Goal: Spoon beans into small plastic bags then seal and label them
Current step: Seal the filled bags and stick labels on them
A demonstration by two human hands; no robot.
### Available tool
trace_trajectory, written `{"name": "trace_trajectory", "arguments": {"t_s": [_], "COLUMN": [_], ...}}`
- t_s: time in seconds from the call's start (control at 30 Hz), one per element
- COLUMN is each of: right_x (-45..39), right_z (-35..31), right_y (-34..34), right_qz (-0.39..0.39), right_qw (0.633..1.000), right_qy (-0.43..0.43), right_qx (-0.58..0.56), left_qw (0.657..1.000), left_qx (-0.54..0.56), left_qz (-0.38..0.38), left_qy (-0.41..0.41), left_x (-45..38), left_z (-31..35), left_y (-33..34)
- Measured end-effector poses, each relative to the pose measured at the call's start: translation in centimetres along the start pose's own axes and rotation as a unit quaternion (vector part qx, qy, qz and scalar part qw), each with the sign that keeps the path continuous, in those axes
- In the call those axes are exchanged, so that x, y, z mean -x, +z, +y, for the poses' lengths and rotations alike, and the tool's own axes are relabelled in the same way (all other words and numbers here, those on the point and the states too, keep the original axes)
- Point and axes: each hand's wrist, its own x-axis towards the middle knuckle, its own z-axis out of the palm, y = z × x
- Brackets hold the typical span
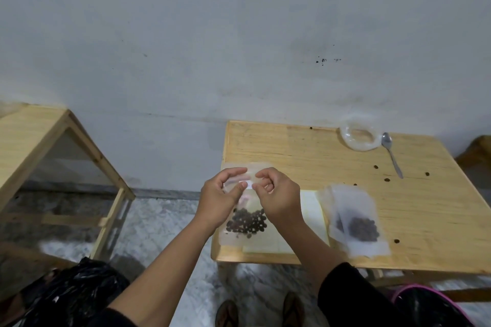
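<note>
Your left hand (221, 194) and right hand (276, 194) fingers pinch the bag (245, 220) top; its length hangs below them, beans low.

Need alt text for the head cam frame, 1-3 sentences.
Two bare hands, left hand and right hand, pinch the top of a clear bag of beans over a wooden table's near left corner. More filled bags lie to the right; a spoon, a clear tape roll and loose beans sit farther back.

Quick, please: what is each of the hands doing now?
Left hand: pinches the top of the bag of beans.
Right hand: pinches the same bag top.
</note>
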Motion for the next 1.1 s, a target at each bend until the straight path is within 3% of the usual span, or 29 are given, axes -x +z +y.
{"name": "trace_trajectory", "arguments": {"t_s": [0.13,0.37,0.67,0.93,1.1], "right_x": [0.5,0.7,0.9,0.2,0.2], "right_z": [0.6,-0.1,-0.1,0.5,1.4], "right_y": [0.1,-0.8,-0.1,-0.4,-2.3], "right_qz": [0.062,-0.041,0.026,0.023,-0.02], "right_qw": [0.996,0.955,0.955,0.959,0.953], "right_qy": [0.014,0.132,0.171,0.156,0.139], "right_qx": [-0.065,-0.261,-0.242,-0.237,-0.268], "left_qw": [1.0,1.0,1.0,1.0,0.998], "left_qx": [0.0,-0.001,-0.007,0.004,0.019], "left_qz": [0.018,-0.021,0.004,0.023,0.051], "left_qy": [-0.004,0.002,-0.013,-0.005,-0.018], "left_x": [-0.2,0.2,0.8,0.0,-1.8], "left_z": [0.2,0.8,0.6,0.9,0.9], "left_y": [-0.2,0.7,1.4,2.2,2.7]}}
